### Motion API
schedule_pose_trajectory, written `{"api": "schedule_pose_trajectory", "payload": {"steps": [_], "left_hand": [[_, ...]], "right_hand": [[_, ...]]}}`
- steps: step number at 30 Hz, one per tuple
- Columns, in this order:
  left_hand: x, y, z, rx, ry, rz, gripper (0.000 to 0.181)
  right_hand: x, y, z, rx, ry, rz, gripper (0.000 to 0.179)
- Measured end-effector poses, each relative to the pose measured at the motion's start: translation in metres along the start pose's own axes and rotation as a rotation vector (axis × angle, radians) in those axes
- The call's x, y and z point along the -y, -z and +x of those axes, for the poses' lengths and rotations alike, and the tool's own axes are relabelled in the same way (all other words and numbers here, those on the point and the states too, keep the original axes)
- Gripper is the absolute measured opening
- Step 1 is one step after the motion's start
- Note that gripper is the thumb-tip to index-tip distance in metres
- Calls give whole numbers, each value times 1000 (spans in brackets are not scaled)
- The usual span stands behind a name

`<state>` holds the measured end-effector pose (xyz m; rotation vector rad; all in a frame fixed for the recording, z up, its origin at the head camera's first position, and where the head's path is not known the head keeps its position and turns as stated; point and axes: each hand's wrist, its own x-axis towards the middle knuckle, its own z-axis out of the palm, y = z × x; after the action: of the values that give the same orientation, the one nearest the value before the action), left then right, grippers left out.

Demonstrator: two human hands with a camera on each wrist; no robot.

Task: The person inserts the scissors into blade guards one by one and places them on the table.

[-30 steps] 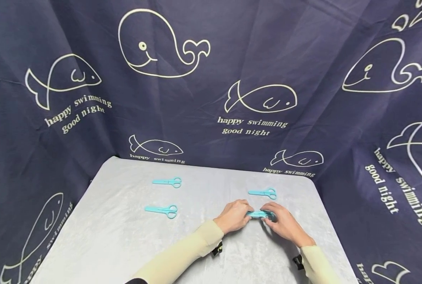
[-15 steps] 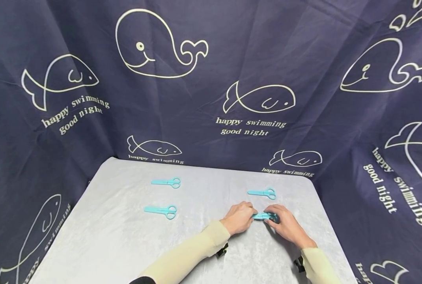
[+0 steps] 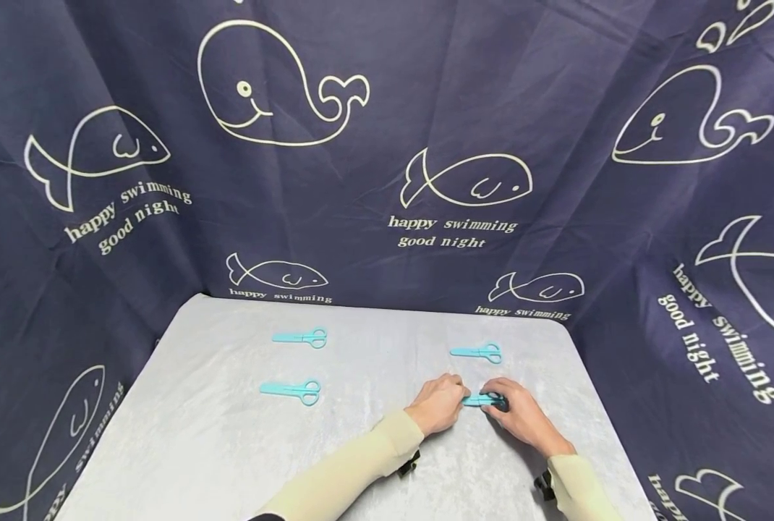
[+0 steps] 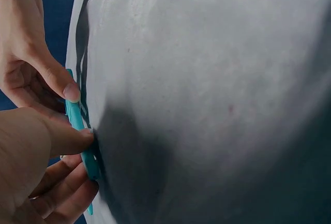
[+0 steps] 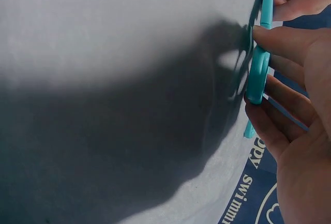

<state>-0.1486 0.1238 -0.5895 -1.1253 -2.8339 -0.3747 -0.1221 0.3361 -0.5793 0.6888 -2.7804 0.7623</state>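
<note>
Both hands hold one pair of turquoise scissors (image 3: pixel 475 400) near the right part of the table. My left hand (image 3: pixel 437 405) pinches the blade end between thumb and fingers. At the loop end, my right hand (image 3: pixel 519 414) grips the handles, its thumb and fingers covering part of them. Seen in the right wrist view, the scissors (image 5: pixel 257 76) stand almost edge-on, just over or against the cloth; contact cannot be told. In the left wrist view, fingers hide parts of the scissors (image 4: pixel 75 115). Just beyond the hands lies another turquoise pair of scissors (image 3: pixel 477 352).
Two more turquoise scissors lie on the left half of the table, one farther back (image 3: pixel 301 337) and one nearer (image 3: pixel 291 391). A pale grey cloth covers the table (image 3: pixel 198 434). Dark blue printed curtains (image 3: pixel 361 181) enclose its back and sides.
My left hand has shifted slightly right, closer to the right hand, and the held scissors moved slightly right too. The head view has turned a little. The other scissors stay put.
</note>
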Motion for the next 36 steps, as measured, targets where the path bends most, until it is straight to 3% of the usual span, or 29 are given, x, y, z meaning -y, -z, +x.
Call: {"api": "schedule_pose_trajectory", "payload": {"steps": [10, 17, 24, 29, 36], "left_hand": [[0, -4, -2, -9, -10, -15, 18], [1, -2, -6, 28, -10, -29, 27], [9, 0, -21, 88, -17, -65, 43], [15, 9, -33, 58, -15, -103, 43], [34, 32, -58, -32, -9, -155, 40]], "right_hand": [[4, -3, -4, 46, -109, -22, 28], [8, -4, -5, 43, -164, -20, 29], [5, -2, -9, 58, -204, -15, 37], [1, 4, -12, 37, -229, -22, 39], [-1, 12, -11, -11, -172, -29, 36]]}}
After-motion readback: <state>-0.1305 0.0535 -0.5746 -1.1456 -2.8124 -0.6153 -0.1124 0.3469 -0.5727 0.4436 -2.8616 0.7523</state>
